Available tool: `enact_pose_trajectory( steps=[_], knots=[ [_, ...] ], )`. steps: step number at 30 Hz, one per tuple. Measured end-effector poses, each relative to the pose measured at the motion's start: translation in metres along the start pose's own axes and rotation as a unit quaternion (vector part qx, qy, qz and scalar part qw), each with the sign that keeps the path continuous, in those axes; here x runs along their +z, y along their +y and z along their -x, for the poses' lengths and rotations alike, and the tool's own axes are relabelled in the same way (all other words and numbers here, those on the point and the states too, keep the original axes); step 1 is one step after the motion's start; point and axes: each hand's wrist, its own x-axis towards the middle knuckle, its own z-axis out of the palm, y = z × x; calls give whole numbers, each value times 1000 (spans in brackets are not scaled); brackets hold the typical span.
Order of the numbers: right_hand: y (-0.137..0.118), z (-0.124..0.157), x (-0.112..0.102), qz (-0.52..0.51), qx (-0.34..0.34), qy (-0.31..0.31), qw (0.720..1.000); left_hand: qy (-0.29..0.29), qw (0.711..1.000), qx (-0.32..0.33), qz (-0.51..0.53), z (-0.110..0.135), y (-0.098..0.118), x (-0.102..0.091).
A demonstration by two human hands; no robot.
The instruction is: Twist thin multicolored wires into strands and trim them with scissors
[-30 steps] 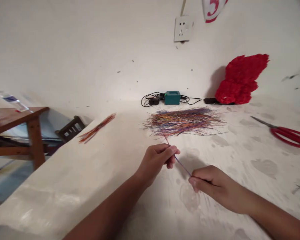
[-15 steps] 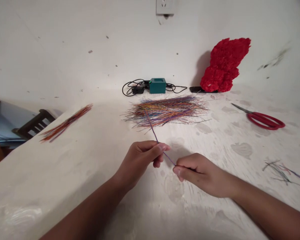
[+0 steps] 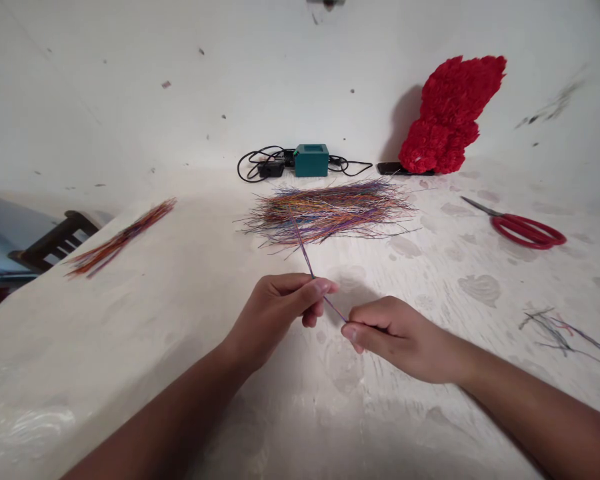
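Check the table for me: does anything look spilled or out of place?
Yes, a few loose wires lie scattered on the right of the table. They look stray because they sit well apart from the main wire pile and the smaller bundle on the left.

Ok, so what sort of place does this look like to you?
Probably a plain home workroom used for small handwork. A heap of thin multicoloured wires lies on a pale covered table, with red-handled scissors nearby and a teal box with black cables by the wall.

White wall, dark wooden chair
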Motion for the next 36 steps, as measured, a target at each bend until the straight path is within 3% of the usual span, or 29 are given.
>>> enact_pose_trajectory(
  steps=[4,11,15,20,26,30,36],
  knots=[
    [-1,0,-1,-5,3,-1,1000,-2,1000,-2,-2,0,3,-3],
    [-1,-1,-1,-17,-8,2,1000,85,996,20,7,-2,8,-16],
    [-2,-2,-6,-45,-47,104,992,126,991,44,29,-3,10,-19],
    [3,-3,-19,-146,-43,241,959,157,985,59,44,-3,13,-20],
    [10,-9,-29,-278,-32,321,905,136,989,60,2,-3,15,-25],
    [11,-10,-36,-294,-46,356,886,101,987,49,-116,-1,17,-30],
    [15,-13,-46,-290,-55,417,860,-2,930,66,-362,-3,10,-25]
  ],
)
